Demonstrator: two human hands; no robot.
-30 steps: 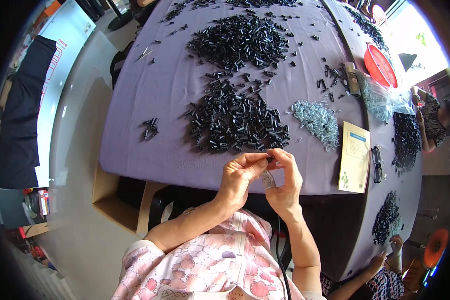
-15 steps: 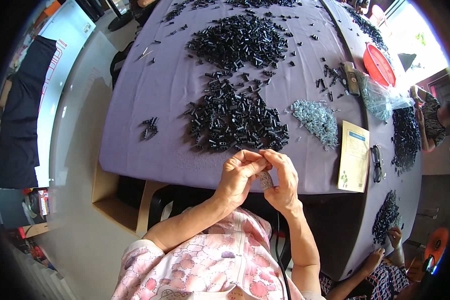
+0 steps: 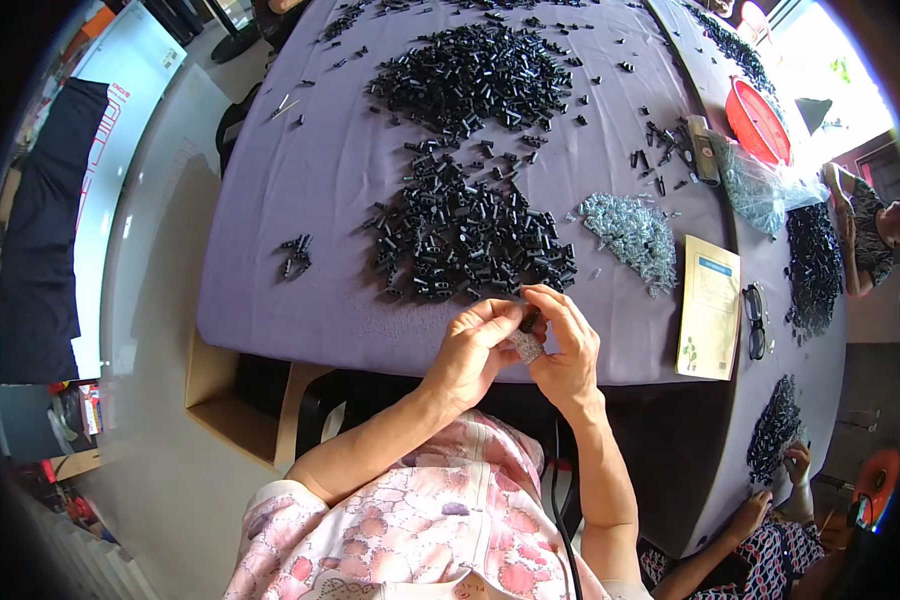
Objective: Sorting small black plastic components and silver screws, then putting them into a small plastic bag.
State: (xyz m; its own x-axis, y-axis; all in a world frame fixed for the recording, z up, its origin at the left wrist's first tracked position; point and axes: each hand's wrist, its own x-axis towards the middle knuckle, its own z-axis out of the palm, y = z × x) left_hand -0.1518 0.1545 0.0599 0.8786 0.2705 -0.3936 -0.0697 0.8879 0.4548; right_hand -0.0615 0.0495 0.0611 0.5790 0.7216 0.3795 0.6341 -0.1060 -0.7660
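Over the table's front edge, my left hand [image 3: 462,350] and my right hand [image 3: 570,350] meet at the fingertips. A small black plastic part [image 3: 529,322] shows between the fingers of my right hand, whose thumb wears a speckled grey wrap [image 3: 526,347]. My left thumb and index finger are pinched together beside that part; what they grip is hidden. Just beyond my hands spreads a pile of small black tube-shaped parts [image 3: 470,235]. To its right lies a heap of small clear plastic pieces [image 3: 630,240].
A larger black pile [image 3: 475,75] lies farther back on the purple cloth [image 3: 270,230], and a small cluster [image 3: 297,256] at left. At right are a yellow booklet [image 3: 708,310], eyeglasses [image 3: 755,320], a plastic bag [image 3: 755,190] and a red basket [image 3: 758,122]. Other people's hands [image 3: 750,515] work at right.
My fingertips have parted a little and my right fingers have lifted and shifted, so the black part between them now shows. The piles near me look the same.
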